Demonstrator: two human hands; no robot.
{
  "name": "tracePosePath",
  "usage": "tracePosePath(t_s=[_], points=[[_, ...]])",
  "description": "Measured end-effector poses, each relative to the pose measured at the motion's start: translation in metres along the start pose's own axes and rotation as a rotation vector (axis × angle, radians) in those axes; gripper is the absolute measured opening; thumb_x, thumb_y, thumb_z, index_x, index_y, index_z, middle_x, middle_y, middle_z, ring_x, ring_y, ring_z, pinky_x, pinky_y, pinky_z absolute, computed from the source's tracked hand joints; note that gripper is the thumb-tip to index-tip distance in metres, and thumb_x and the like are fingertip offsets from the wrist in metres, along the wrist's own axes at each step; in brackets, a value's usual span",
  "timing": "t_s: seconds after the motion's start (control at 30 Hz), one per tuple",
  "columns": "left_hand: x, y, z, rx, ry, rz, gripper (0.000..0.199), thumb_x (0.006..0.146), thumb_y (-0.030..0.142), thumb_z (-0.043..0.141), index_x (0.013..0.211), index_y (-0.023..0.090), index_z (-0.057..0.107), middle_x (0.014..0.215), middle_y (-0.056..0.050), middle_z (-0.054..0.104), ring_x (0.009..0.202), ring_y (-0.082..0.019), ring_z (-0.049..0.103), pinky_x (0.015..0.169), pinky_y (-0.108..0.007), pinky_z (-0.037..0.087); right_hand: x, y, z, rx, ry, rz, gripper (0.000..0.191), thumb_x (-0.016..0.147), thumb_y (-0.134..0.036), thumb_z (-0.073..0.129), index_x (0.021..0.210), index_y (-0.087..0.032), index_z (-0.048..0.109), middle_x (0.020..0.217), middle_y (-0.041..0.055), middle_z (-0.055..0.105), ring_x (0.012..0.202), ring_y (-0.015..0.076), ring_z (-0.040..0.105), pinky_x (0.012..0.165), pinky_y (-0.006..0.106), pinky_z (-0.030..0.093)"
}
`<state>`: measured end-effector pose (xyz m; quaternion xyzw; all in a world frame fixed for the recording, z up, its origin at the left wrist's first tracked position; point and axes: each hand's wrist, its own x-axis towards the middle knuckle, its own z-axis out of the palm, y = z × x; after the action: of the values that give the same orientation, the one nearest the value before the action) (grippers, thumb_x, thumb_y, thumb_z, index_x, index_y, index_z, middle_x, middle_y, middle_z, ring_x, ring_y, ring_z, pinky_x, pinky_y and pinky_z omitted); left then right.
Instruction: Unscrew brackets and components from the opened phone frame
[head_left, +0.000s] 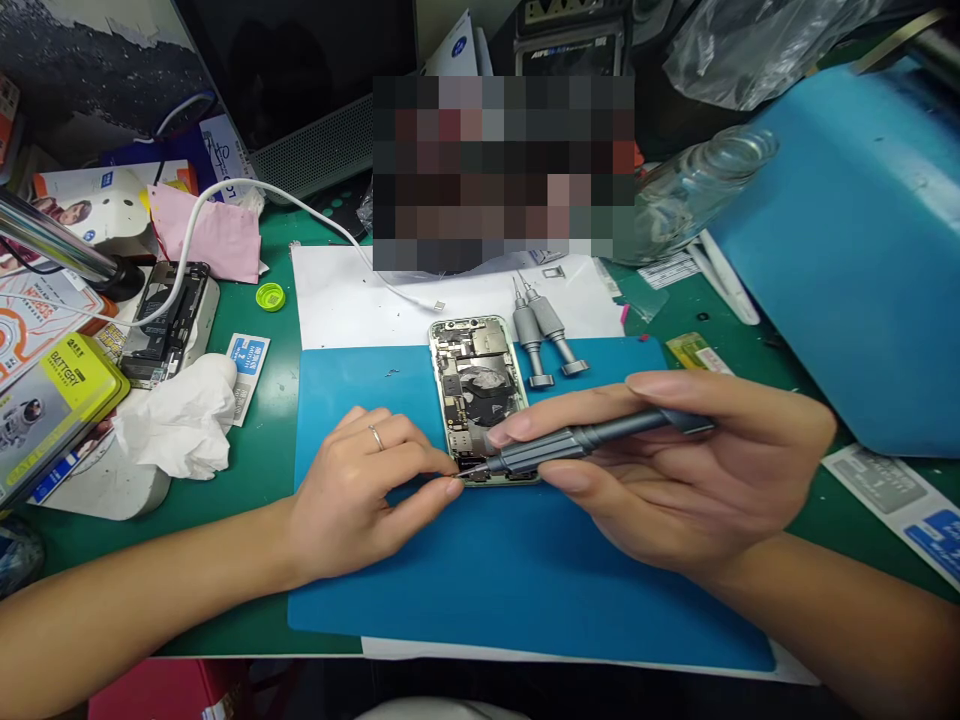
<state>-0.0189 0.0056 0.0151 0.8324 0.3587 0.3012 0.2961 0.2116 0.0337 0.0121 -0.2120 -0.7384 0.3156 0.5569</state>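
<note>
Blue matting (525, 590) lies over a green tabletop (247, 530), and on its upper part rests an opened phone (491, 345), its inner boards and metal plates bare, its top end reaching onto a sheet of white paper (337, 290); the right hand (697, 480) grips a dark grey screwdriver (577, 440) between thumb and fingers, the shaft slanting down to the left, with its thin tip at the phone's lower left corner; the left hand (352, 490), a ring (376, 437) on one finger, is curled with thumb and forefinger brought close together at that same corner, just beside the tip, though whether they pinch some small part I cannot tell; two more screwdrivers (531, 345) lie side by side just right of the phone, their tips pointing away from the person; a white cable (225, 184) loops in from the left and ends near the phone's top edge; farther left are a second opened phone (169, 320), a crumpled white tissue (180, 420), a yellow battery box (64, 410) and a bright green cap (270, 297); a glass jar (682, 200) lies tilted at the upper right, beside a larger blue sheet (847, 260).
</note>
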Motion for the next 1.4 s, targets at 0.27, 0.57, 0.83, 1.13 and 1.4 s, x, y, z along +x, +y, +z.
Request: tracePosePath(t_s=[0.27,0.57,0.83,1.13,1.4], points=[[-0.001,-0.0006,0.0,-0.008,-0.004,-0.014,0.009,0.097,0.023,0.065,0.095,0.016,0.07,0.087,-0.001,0.072,0.075,-0.014,0.06,0.072,-0.031,0.036,-0.0013,0.0007,0.0015,0.032,-0.001,0.0,0.078,0.073,0.006,0.074,0.142,-0.022,0.053,0.11,0.0044,0.078,0.083,0.0191,0.079,0.067,0.027,0.07],[0.0001,-0.0008,-0.0004,0.003,0.0,-0.009,0.01,0.097,0.023,0.064,0.094,0.016,0.071,0.087,-0.001,0.072,0.074,-0.013,0.06,0.071,-0.031,0.036,0.0,0.0,0.002,0.031,0.027,-0.009,0.076,0.072,0.008,0.073,0.14,-0.022,0.056,0.11,0.0036,0.078,0.08,0.0191,0.079,0.063,0.027,0.07],[-0.0006,-0.0009,-0.0001,-0.001,-0.009,-0.013,0.01,0.097,0.023,0.064,0.094,0.016,0.071,0.087,-0.001,0.072,0.074,-0.013,0.06,0.071,-0.032,0.036,0.0014,-0.001,0.0009,-0.009,-0.001,-0.001,0.075,0.073,0.002,0.076,0.14,-0.024,0.056,0.107,0.0033,0.079,0.077,0.0204,0.079,0.06,0.029,0.07],[0.0003,-0.0005,-0.0003,0.001,-0.009,-0.007,0.011,0.097,0.024,0.064,0.093,0.016,0.071,0.087,-0.001,0.072,0.074,-0.013,0.059,0.071,-0.032,0.037,0.0008,-0.0011,-0.0001,-0.023,-0.02,-0.001,0.076,0.075,0.003,0.074,0.143,-0.025,0.052,0.104,0.0045,0.08,0.079,0.0211,0.079,0.062,0.031,0.07],[0.0002,0.0,-0.0011,0.0,-0.009,-0.006,0.011,0.097,0.024,0.064,0.094,0.018,0.071,0.087,-0.001,0.073,0.075,-0.013,0.061,0.072,-0.031,0.038,0.0037,0.0001,0.0002,-0.04,0.006,-0.003,0.074,0.073,-0.002,0.078,0.139,-0.028,0.057,0.099,0.0014,0.08,0.071,0.0225,0.078,0.052,0.031,0.068]])
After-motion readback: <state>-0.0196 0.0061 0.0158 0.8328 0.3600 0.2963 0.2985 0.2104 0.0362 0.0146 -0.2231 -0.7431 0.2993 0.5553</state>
